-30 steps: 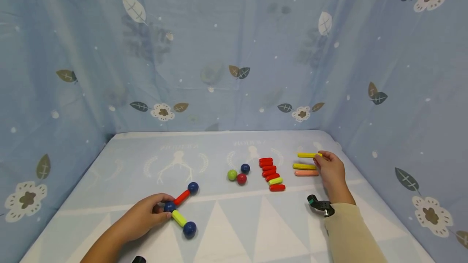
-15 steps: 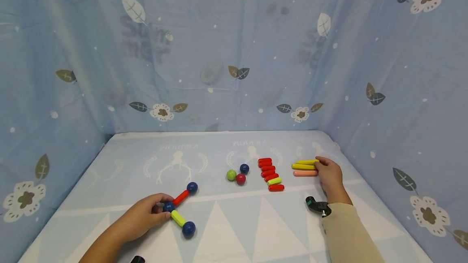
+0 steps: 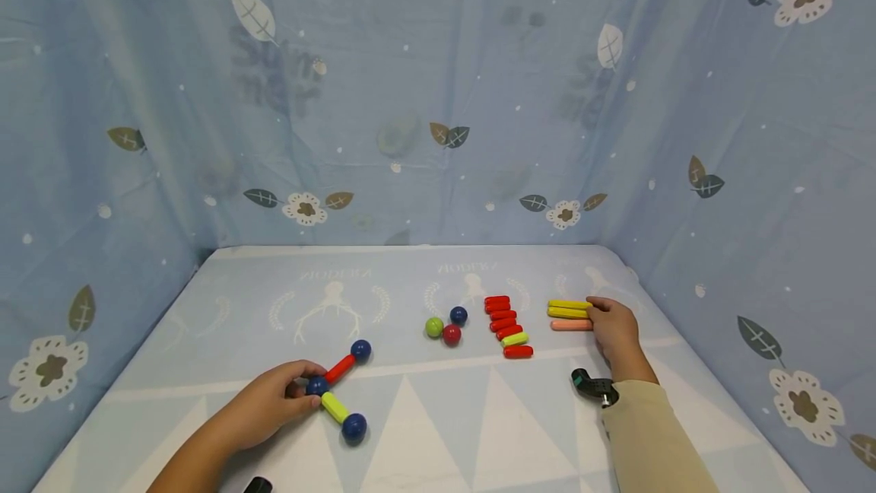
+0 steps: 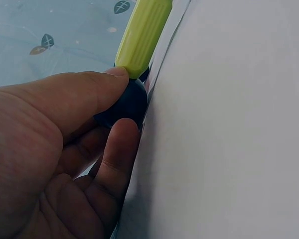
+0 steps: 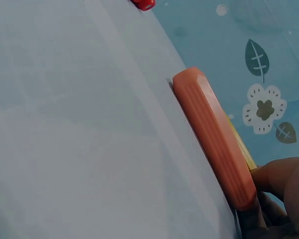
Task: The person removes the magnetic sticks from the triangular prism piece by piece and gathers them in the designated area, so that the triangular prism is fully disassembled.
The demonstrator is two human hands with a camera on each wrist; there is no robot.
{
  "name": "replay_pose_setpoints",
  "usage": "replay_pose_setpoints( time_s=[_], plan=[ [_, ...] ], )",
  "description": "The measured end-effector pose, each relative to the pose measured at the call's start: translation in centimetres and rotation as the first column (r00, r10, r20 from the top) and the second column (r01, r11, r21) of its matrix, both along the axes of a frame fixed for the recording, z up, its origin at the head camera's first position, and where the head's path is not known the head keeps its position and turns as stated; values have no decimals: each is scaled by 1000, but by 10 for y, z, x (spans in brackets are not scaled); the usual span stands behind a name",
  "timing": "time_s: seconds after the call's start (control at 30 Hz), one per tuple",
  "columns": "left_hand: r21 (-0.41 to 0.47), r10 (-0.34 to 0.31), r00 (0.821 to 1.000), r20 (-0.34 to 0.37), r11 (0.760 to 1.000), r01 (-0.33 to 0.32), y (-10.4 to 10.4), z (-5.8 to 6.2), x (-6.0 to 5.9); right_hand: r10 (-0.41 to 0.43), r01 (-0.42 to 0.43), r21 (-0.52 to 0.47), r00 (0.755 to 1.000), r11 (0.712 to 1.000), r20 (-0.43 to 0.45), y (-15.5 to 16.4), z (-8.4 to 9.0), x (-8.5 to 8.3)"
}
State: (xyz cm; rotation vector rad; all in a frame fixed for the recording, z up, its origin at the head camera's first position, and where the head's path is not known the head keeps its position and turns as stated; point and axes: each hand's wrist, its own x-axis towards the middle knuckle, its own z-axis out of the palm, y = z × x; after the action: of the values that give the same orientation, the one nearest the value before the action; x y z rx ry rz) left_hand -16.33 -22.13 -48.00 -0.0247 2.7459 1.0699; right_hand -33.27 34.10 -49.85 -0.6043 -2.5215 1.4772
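My left hand (image 3: 270, 405) pinches a dark blue ball (image 3: 317, 386) between thumb and fingers. From that ball a red rod (image 3: 341, 369) runs to a second blue ball (image 3: 360, 350), and a lime-green rod (image 3: 334, 407) to a third (image 3: 353, 427), forming a V. At the right, my right hand (image 3: 616, 329) pinches the right end of a yellow rod (image 3: 568, 303). It lies alongside another yellow rod (image 3: 568, 313), with a salmon-orange rod (image 3: 571, 325) just in front. In the right wrist view the orange rod (image 5: 214, 139) mostly covers the yellow behind it.
Mid-table, a green ball (image 3: 434, 327), a red ball (image 3: 452, 335) and a blue ball (image 3: 458, 316) sit clustered. Beside them is a column of several short red rods (image 3: 503, 315) with one lime rod (image 3: 515, 339). Patterned blue curtain (image 3: 383, 97) encloses the back and sides.
My right hand has brought the yellow rod down and toward me, from behind the other yellow rod to right against it. The left hand and its V of rods have stayed put.
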Motion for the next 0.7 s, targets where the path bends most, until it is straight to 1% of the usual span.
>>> replay_pose_setpoints(
  time_s=[0.4,0.5,0.7],
  plan=[
    [0,0,1000,-4,1000,0,1,0,0,-10,10,6,1000,1000,28,0,6,3],
    [1,1,1000,-3,1000,-1,0,0,-1,-7,7,22,999,1000,33,0,4,3],
    [-2,1,1000,-7,1000,-1,0,-2,-1,-16,16,13,999,1000,28,1,-1,0]
  ],
)
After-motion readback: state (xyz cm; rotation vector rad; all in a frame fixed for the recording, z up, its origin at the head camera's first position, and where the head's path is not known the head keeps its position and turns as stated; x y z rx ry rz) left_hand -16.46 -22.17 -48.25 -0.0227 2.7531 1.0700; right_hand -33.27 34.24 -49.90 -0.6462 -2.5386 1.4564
